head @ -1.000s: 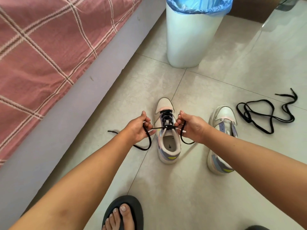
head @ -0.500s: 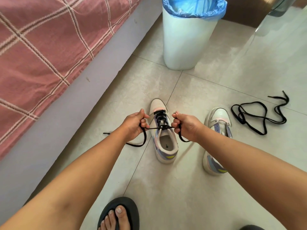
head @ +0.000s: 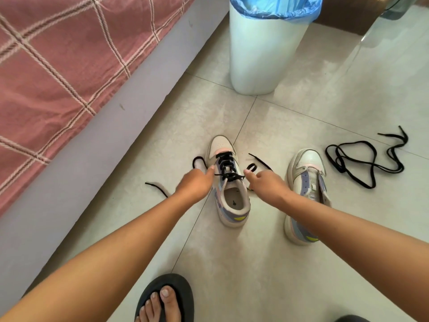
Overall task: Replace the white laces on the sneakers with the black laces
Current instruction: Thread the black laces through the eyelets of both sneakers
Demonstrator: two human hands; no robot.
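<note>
Head view: at frame center we work the black lace point(head: 226, 167) on the left sneaker point(head: 228, 182). Left hand point(head: 196, 184) and right hand point(head: 267, 185) each pinch 1 end. Pull both ends evenly, then tie. Second lace point(head: 362, 159) lies right, beside the unlaced sneaker point(head: 306, 180).

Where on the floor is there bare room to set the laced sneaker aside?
Bare tile lies between the bed base and the laced sneaker, though a black lace end trails there, and in front of both sneakers beside the sandalled foot. It is crowded right of the unlaced sneaker, where the spare black lace sprawls.
</note>
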